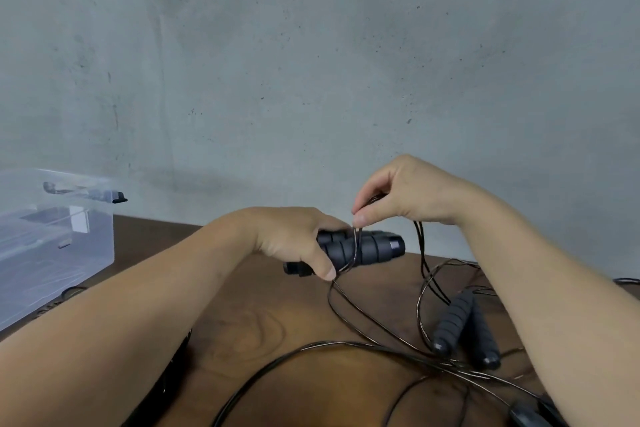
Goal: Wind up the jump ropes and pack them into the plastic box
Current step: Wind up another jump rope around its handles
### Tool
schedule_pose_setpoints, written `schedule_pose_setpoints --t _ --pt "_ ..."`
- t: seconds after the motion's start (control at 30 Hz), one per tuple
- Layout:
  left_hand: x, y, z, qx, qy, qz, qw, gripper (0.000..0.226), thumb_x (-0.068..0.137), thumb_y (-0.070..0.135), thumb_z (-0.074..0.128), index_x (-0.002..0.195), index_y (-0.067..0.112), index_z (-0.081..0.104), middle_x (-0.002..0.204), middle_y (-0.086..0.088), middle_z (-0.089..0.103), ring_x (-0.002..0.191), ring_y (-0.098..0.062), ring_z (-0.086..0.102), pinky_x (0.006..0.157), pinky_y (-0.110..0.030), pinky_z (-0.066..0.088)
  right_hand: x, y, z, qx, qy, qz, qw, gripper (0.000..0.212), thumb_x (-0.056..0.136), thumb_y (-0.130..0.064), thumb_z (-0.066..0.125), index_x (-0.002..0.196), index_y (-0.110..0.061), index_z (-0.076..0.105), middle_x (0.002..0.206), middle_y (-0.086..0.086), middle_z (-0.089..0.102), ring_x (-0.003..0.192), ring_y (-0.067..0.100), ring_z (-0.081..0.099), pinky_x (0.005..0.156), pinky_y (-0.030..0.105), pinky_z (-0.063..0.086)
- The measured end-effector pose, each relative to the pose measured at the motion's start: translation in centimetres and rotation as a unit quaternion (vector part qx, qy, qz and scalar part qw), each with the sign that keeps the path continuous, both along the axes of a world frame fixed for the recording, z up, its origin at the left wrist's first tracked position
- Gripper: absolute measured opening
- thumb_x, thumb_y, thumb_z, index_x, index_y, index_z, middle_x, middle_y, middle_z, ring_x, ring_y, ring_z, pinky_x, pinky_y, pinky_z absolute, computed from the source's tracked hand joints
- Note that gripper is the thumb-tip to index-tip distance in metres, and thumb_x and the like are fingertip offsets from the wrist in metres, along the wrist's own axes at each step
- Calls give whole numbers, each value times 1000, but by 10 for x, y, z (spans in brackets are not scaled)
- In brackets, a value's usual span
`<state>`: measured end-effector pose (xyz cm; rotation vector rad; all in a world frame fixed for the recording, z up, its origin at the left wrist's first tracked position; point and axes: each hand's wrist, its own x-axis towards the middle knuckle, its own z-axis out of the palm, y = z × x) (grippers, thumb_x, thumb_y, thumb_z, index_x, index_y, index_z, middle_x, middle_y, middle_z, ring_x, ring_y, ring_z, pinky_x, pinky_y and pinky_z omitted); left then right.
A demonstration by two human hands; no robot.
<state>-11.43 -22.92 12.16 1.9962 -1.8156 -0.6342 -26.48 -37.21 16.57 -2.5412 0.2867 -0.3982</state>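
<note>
We see the left hand [294, 239] wrapped around a pair of dark foam handles [360, 248], holding them side by side above the table [263, 329], its thumb pressing the thin black cord [349, 256] against them. The cord crosses the handles in a couple of turns. Just above the handles, the right hand [401, 198] pinches a loop of the same cord between thumb and fingertips, and more cord trails down from that hand to the table. Below and to the right of the held handles, a second pair of handles [464, 333] lies on the table among loose loops of cord. At the frame's lower edge, right of that pair, another dark handle end [526, 414] shows only in part. Well to the left of the held handles, the clear plastic box [52, 246] stands on the table; some dark things show through its wall, too unclear to name.
</note>
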Motion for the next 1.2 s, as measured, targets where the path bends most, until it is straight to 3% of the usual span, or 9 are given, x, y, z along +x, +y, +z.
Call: schedule_pose_setpoints --t 0.2,0.33,0.43,0.6,0.7,0.87,0.97,1.13,1.2 --pt "-10 13 1 -7 79 -58 995 42 71 21 79 107 32 63 91 13 69 83 -8 66 72 -20 51 20 -3 -14 183 55 103 976 13 72 -7 81 73 -17 73 64 -4 66 55 5 54 52 15 39" --pt "0 24 8 -65 199 -69 975 48 67 21 76 113 15 65 104 -2 70 92 -12 65 78 -24 51 30 -16 -49 491 -60 126 860 12 65 -11 78 74 -14 71 68 3 68 57 13 63 53 24 51" --pt "9 23 0 -95 233 -2 968 66 55 29 80 117 15 62 107 -4 69 92 -15 65 79 -29 52 41 -17 -80 544 -111 137 820 10 76 -18 77 77 -13 68 71 2 58 62 12 46 59 26 21" --pt "12 15 -2 -119 272 94 950 72 58 18 80 124 19 53 107 -4 70 83 -15 68 66 -23 52 56 1 -98 494 -142 70 855 23 98 -6 41 83 -11 58 54 -5 39 46 8 24 51 27 13" --pt "19 8 4 -164 224 144 950 63 65 17 85 122 21 59 109 -6 70 87 -18 68 69 -25 54 59 11 -107 439 -129 -1 889 33 104 -23 41 88 -6 64 58 -1 43 48 13 28 50 28 21" --pt "40 -6 6 -208 8 190 959 27 70 15 77 94 19 66 73 0 63 56 -12 54 49 -20 44 56 23 -121 242 -29 -48 969 32 102 -29 38 101 -13 66 61 -5 48 49 12 40 61 30 38" --pt "50 -18 -12 -181 -146 192 954 21 70 17 70 82 21 53 70 5 57 64 -18 53 53 -25 39 50 19 -120 205 27 -62 976 25 99 -27 43 105 -14 64 63 -4 50 47 11 43 53 25 42" --pt "49 -34 -47 -121 -310 139 933 35 79 39 63 111 30 52 96 6 60 88 -23 60 71 -34 49 31 8 -95 0 142 -63 988 29 97 -28 53 73 -14 59 60 -3 53 50 14 51 53 24 43" --pt "37 -42 -52 -116 -346 103 925 30 80 40 61 107 32 51 93 8 58 81 -22 58 64 -31 39 29 2 -77 -108 162 -70 978 28 92 -27 59 67 -16 63 61 -3 59 54 11 51 54 25 39"
